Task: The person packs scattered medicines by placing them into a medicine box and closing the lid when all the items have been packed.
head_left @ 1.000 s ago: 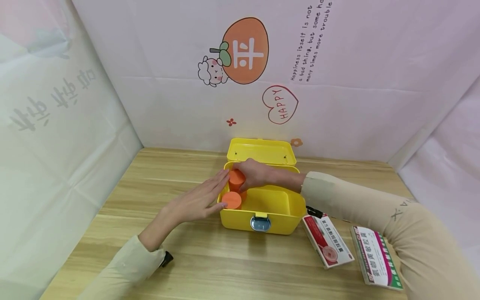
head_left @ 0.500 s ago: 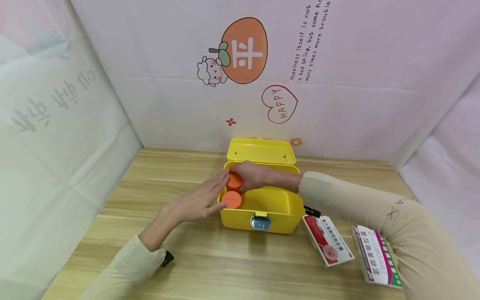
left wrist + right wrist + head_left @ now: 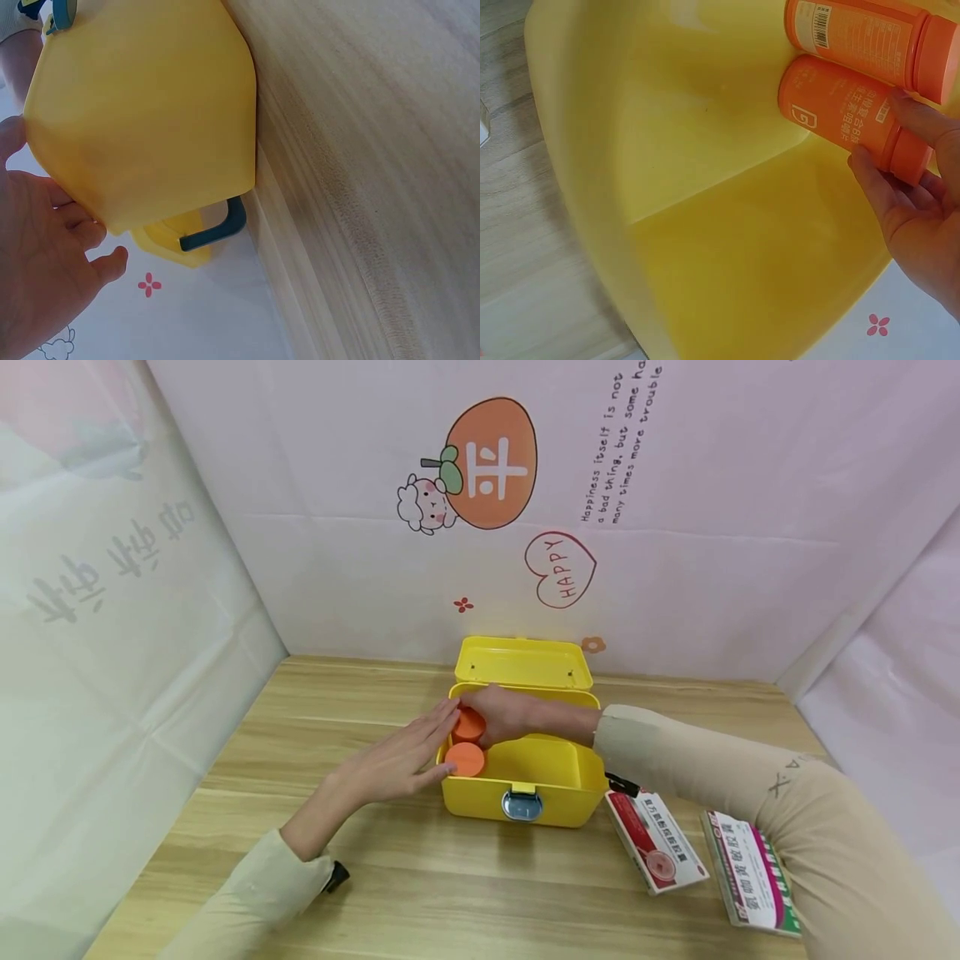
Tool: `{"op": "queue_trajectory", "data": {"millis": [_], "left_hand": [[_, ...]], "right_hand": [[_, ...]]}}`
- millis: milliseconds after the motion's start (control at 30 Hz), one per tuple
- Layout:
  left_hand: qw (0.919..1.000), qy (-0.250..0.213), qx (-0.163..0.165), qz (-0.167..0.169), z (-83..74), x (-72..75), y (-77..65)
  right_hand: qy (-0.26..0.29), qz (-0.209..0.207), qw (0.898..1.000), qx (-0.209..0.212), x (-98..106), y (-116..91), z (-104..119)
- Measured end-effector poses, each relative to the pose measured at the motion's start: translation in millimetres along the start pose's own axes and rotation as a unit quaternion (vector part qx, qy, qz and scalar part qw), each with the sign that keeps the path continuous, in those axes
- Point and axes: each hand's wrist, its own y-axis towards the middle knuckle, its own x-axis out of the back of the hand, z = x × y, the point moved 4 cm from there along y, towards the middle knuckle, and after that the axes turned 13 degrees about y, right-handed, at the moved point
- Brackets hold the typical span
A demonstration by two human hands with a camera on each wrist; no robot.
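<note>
A yellow storage box [image 3: 480,800] stands with its lid [image 3: 525,662] raised at the back. Inside, at its left end, are two orange bottles side by side: the front bottle [image 3: 465,761] and the rear bottle [image 3: 469,726]. My right hand [image 3: 504,713] reaches in from the right and grips the rear bottle near its cap; in the right wrist view this bottle [image 3: 829,109] lies against the other bottle [image 3: 855,37]. My left hand [image 3: 397,758] rests on the box's left rim with fingers extended, thumb close to the front bottle. In the left wrist view its fingertips touch the box's outer side.
Right of the box lie a red-and-white medicine box [image 3: 656,843] and a white, green and purple medicine box [image 3: 752,872] on the wooden table [image 3: 450,893]. A printed cloth [image 3: 360,568] rises behind the table. A dark handle [image 3: 217,231] is at the yellow box's back.
My right hand has lowered the rear bottle slightly into the box, beside the front bottle. The left hand has stayed on the rim.
</note>
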Motion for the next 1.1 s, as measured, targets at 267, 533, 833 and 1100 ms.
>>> {"op": "queue_trajectory", "data": {"millis": [267, 533, 833, 1100], "left_hand": [[1.0, -0.003, 0.006, 0.005, -2.6, -0.3, 1.2], [0.9999, -0.009, 0.007, 0.007, -2.4, -0.8, 1.0], [0.9997, -0.013, 0.016, 0.013, -2.3, -0.6, 0.9], [0.9997, -0.014, 0.018, 0.012, -4.5, 1.5, 0.6]], "right_hand": [[0.01, 0.017, 1.0, -0.004, 1, -7, -7], [0.035, 0.026, 0.999, -0.026, 13, -22, -13], [0.034, -0.008, 0.998, -0.054, 27, -39, -18], [0.044, -0.067, 0.996, -0.029, 41, -60, -15]]}}
